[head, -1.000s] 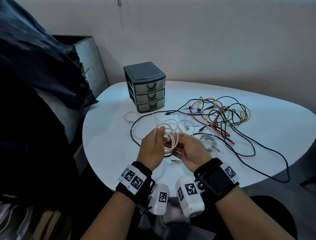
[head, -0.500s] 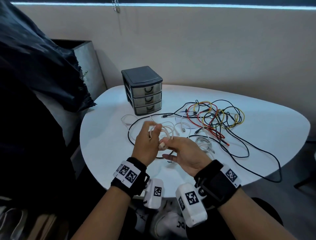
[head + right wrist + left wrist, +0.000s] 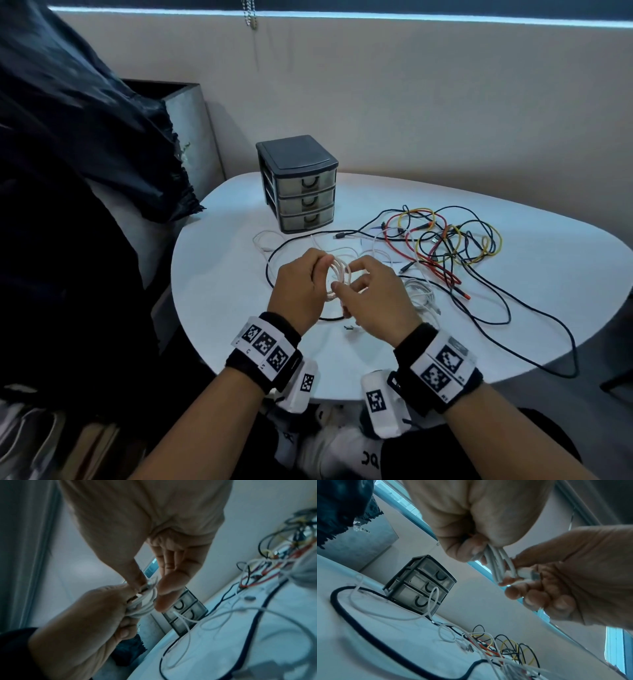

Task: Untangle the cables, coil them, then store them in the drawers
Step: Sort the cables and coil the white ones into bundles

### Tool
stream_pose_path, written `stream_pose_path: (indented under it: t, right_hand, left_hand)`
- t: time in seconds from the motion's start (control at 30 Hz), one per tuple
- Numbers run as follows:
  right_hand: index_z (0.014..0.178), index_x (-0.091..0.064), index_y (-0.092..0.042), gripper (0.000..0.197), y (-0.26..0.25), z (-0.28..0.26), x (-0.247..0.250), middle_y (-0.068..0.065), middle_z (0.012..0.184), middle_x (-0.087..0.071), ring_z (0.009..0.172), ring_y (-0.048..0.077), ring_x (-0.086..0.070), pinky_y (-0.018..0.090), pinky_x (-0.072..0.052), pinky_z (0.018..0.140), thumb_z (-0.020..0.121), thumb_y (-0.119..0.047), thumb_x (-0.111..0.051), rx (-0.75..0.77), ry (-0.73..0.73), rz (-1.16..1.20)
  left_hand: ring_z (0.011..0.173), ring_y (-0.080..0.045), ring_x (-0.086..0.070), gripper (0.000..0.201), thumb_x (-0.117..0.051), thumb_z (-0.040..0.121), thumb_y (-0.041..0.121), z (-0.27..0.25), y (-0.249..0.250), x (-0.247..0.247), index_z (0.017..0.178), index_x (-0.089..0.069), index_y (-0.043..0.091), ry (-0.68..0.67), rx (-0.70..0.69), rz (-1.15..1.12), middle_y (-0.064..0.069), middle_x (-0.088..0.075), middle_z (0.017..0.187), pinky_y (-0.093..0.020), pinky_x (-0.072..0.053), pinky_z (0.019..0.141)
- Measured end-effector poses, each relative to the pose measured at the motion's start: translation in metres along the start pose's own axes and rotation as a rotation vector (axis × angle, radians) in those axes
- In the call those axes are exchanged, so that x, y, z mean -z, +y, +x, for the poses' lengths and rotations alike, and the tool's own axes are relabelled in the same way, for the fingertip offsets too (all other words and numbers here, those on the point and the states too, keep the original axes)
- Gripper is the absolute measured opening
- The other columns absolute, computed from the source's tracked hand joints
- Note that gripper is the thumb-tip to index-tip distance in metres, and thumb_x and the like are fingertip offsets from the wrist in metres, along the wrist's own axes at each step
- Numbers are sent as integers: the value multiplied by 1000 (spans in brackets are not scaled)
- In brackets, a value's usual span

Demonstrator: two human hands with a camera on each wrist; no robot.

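A white oval counter (image 3: 513, 267) carries, at its far left, a small grey drawer unit (image 3: 297, 183) with three translucent drawers, all pushed in. To the right of the unit sprawls a tangle of cables (image 3: 442, 240) in red, yellow and black, with a long black cable (image 3: 534, 346) trailing toward the near right edge and a loose white cable (image 3: 419, 291) lying just right of the hands. Above the near middle of the counter, the left hand (image 3: 299, 291) grips a coiled white cable (image 3: 337, 274), its fingers and thumb curled around the bundled loops. The right hand (image 3: 373, 298) pinches the same coil from the other side, thumb and forefinger closed on the strands near a white plug (image 3: 526, 574), which shows in the left wrist view. A small metal connector (image 3: 348, 328) lies on the counter just below the hands.
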State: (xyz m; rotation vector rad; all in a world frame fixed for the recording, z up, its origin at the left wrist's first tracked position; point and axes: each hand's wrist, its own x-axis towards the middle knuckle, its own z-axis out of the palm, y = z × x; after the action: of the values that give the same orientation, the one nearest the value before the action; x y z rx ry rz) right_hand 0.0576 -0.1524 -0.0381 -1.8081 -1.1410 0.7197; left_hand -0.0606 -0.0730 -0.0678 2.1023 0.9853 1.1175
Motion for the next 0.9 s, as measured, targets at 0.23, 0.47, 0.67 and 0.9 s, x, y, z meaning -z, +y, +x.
stream_pose_path:
  t: [0.23,0.47,0.67,0.9]
  right_hand:
    - [77,-50,-13,28,4,3,8,4,71,-62,69,26,-56,37,-43,63,98,-31,-50,250,140,-551]
    - [81,-50,-18,21,27,-7,19,-7,61,-53,59,21,-52,37,-44,57,99,-27,-52,332,226,-395]
    - [85,-52,-20,21,35,-3,16,-3,86,-66,84,21,-65,44,-53,78,99,-33,-47,47,27,-48]
    - [92,-56,-11,34,2,8,3,-7,65,-58,48,8,-58,23,-44,45,103,-41,-44,235,-50,19]
  left_hand:
    - [69,-11,-56,30,-43,103,41,-1,-4,-6,92,-60,18,-31,77,84,11,-61,75,-25,-41,63]
    - [52,-7,-35,44,-46,100,47,-4,3,-1,68,-40,17,-112,221,-42,10,-38,58,-19,-31,52]
    - [55,-10,-40,40,-44,101,47,-15,5,-10,72,-44,18,-136,278,-147,8,-44,61,-25,-34,56]
    - [66,-10,-55,34,-37,106,39,-10,19,-12,86,-57,19,-125,290,-296,6,-60,75,-32,-47,65]
